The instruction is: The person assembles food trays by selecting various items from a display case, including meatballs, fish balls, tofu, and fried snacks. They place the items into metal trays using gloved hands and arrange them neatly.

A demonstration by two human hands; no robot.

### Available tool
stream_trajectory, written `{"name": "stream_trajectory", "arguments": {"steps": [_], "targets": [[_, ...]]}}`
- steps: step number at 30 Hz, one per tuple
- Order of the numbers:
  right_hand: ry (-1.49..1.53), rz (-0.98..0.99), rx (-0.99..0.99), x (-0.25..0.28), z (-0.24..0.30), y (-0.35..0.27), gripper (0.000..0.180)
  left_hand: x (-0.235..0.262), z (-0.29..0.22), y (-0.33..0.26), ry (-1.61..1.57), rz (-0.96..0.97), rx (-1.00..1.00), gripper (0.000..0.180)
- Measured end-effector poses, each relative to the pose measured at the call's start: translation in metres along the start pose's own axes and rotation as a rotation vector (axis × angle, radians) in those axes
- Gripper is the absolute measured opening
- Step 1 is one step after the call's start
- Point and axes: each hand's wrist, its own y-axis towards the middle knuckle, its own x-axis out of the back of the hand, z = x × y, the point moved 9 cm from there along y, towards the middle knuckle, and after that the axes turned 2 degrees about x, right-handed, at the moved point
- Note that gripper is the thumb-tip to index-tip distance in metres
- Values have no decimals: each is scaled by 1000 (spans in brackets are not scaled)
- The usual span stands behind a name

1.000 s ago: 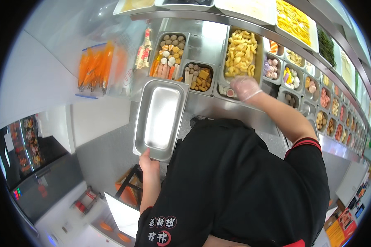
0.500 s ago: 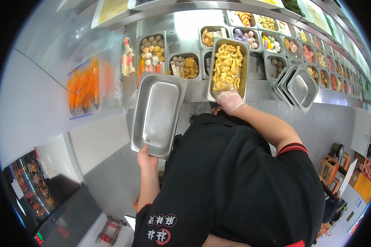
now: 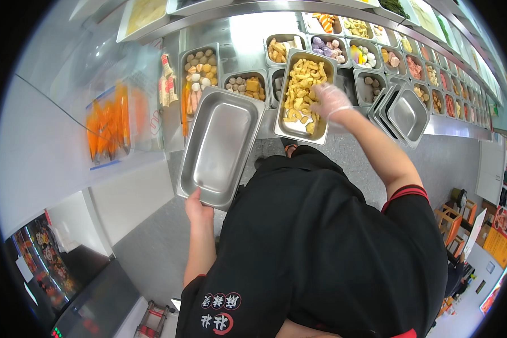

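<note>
My bare left hand (image 3: 198,207) grips the near end of a deep steel pan (image 3: 217,147), thumb over its rim. The pan tilts toward me and shows a bare inside. My right hand (image 3: 331,103), in a clear plastic glove, reaches over the right side of a second steel pan (image 3: 320,132). Its fingers look slightly apart at the yellow food pieces (image 3: 302,84), with nothing visible gripped. That second pan rests across the counter's front edge, its near end jutting out. Small pans of meatballs and tofu-like cubes (image 3: 255,87) lie between the two.
A stack of steel pans (image 3: 407,115) leans at the counter's front edge to the right. Rows of food pans (image 3: 359,53) run along the counter. Orange-handled utensils (image 3: 110,127) in a clear bag and wrapped sticks (image 3: 168,84) lie at left. A metal rail (image 3: 236,9) crosses behind.
My right hand has left the near end of the food pan and moved up its right side onto the yellow pieces. The bare pan in my left hand has risen slightly toward the counter.
</note>
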Motion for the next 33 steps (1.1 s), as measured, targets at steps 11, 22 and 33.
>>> {"name": "stream_trajectory", "arguments": {"steps": [11,22,33], "targets": [[-505,263,571,-8,-10,116,121,-99,-9,-25,49,39,-89,48],[-467,353,604,-16,-11,134,123,-116,8,-47,37,-14,-103,50],[-657,372,631,-21,-25,140,119,-101,13,-45,15,-48,-106,46]]}}
